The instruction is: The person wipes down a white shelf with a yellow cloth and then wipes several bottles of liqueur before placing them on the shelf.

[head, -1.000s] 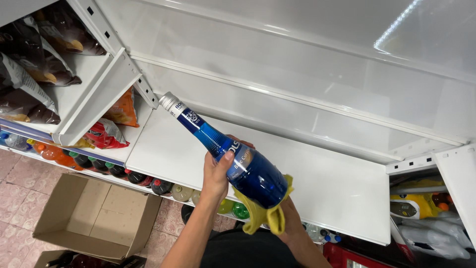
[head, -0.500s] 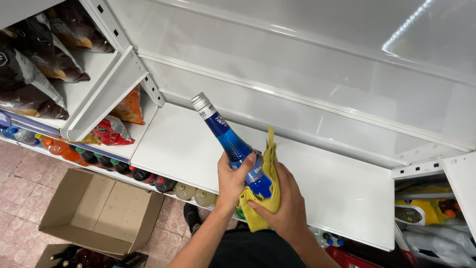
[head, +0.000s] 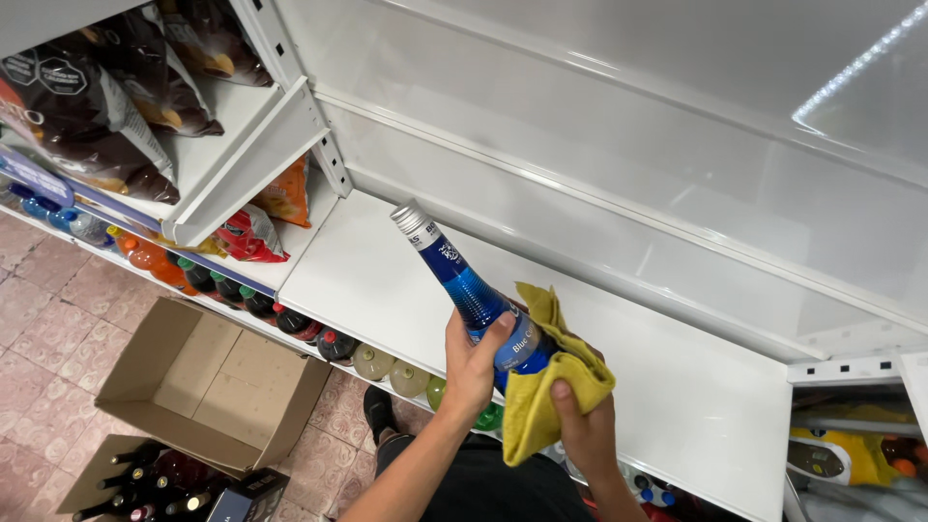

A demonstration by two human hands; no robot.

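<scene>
— Wrapping around the lower neck and shoulder of the tall blue glass bottle with a silver screw cap point(head: 474, 295), the fingers of your left hand point(head: 474, 372) are closed in a firm hold. What is your other hand doing?

— The fingers of your right hand point(head: 580, 425) are curled shut on the folded yellow cleaning cloth point(head: 546, 387), pressing it against the bottle's body from the right. The bottle tilts, cap up and to the left, in the air above the front of the bare white metal shelf point(head: 387, 280).

— So which step are you in?

— By the look of it, wiping the bottle down while you hold it. The next move likely calls for turning the bottle in your left hand so the cloth meets the far side, with a steady hold on the smooth glass.

— And around you?

— An open brown cardboard box point(head: 208, 382) sits on the tiled floor below, with dark snack bags point(head: 106, 106) on the shelf to the left.
</scene>
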